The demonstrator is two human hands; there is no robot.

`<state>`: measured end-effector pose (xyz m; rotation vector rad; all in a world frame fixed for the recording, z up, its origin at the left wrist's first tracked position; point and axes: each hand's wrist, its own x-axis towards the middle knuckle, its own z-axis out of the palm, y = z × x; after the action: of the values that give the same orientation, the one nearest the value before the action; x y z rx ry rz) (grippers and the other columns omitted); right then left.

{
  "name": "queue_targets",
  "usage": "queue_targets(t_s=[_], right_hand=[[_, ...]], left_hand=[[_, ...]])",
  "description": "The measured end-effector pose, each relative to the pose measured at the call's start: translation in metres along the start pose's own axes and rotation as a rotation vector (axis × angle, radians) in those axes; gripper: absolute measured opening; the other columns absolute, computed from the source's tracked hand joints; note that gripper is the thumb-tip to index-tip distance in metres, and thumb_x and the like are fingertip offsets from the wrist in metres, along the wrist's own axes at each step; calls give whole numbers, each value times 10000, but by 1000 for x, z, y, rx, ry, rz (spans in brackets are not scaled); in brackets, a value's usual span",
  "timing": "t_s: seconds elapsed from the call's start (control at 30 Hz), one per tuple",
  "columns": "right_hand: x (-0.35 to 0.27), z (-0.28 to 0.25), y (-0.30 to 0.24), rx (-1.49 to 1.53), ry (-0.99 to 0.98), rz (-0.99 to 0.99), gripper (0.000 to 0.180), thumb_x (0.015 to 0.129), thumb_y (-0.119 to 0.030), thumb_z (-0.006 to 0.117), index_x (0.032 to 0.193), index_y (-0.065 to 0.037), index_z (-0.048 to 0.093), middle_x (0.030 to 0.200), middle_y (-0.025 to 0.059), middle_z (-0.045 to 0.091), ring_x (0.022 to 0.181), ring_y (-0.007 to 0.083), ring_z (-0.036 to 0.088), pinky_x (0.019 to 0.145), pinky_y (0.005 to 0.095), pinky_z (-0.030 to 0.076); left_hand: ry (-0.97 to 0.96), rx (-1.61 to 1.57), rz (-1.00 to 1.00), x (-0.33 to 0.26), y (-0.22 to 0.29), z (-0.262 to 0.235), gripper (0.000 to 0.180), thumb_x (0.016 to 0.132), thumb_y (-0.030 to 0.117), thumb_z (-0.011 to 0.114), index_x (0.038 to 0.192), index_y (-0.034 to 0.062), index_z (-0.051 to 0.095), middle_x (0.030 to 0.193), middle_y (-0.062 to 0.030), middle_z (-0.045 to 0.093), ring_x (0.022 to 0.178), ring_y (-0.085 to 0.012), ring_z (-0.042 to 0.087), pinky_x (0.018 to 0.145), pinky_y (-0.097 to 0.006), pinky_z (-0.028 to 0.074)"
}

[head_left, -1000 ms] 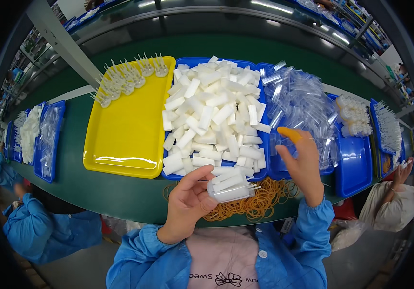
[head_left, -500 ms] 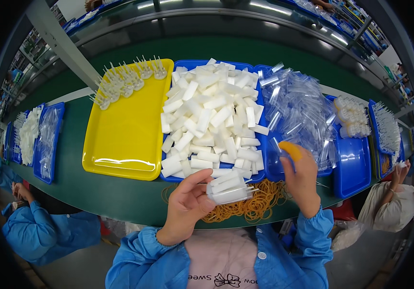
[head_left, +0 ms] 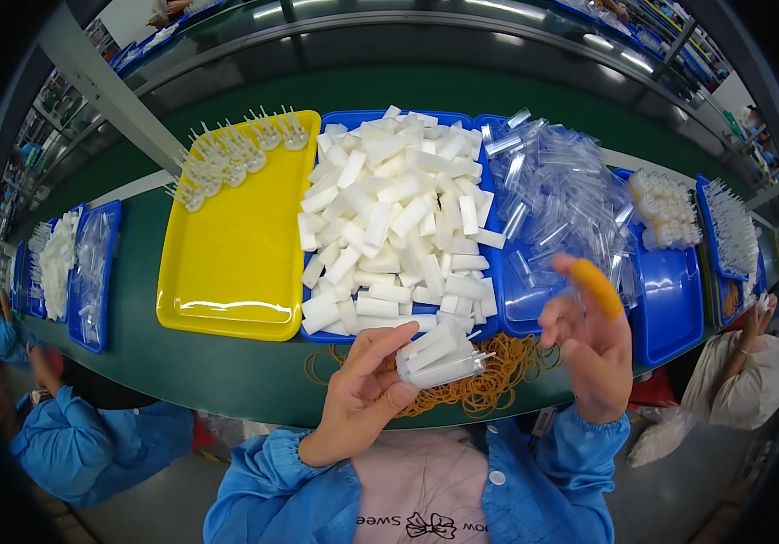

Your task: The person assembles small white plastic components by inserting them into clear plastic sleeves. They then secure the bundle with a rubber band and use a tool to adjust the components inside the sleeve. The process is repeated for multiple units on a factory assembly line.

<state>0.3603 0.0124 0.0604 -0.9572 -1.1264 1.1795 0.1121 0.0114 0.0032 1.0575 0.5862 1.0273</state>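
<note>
My left hand (head_left: pixel 362 394) grips a small bundle of white plastic tubes (head_left: pixel 439 356) just above the near edge of the green table. My right hand (head_left: pixel 589 340) is raised beside it with fingers spread, an orange cot (head_left: pixel 596 286) on one fingertip; it holds nothing I can make out. A heap of tan rubber bands (head_left: pixel 480 385) lies on the table under the bundle. Behind it stands a blue tray (head_left: pixel 489 326) heaped with loose white tubes (head_left: pixel 399 218).
A yellow tray (head_left: pixel 226 263) at the left holds several finished bundles (head_left: pixel 226 154) along its far rim. Blue trays (head_left: pixel 671 299) at the right hold clear plastic sleeves (head_left: pixel 557 204) and more bundles. Other workers in blue coats (head_left: pixel 90 444) sit at the left and right.
My right hand has come back from the tray of clear sleeves toward me, nearer the bundle. My left hand has kept the bundle in place.
</note>
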Motion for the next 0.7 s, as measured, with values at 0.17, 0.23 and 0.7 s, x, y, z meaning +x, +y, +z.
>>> queue_targets(t_s=[0.17,0.23,0.7], right_hand=[[-14,2,-5,-77,2,209,612,833,-3,568,1393,-4,320,1253,247,508,756,196,654,594,262,538],[-16,-7,-2,-338,-29,189,578,825,15,561,1368,-1,363,1162,225,561,675,178,645,567,252,531],[-25,10,-4,-477,106,-111,165,792,-61,593,923,22,650,680,26,588,552,101,535,536,220,421]], left_hand=[[1,7,6,1,-1,-1,520,883,-26,547,1367,-29,358,1212,-90,367,1195,-197,415,1009,-327,386],[-2,4,3,1,0,-1,522,882,-29,545,1369,-28,356,1212,-89,370,1194,-197,415,1006,-324,387],[9,70,22,-1,3,1,497,890,-3,549,1359,-17,386,1212,-90,372,1175,-189,425,934,-273,424]])
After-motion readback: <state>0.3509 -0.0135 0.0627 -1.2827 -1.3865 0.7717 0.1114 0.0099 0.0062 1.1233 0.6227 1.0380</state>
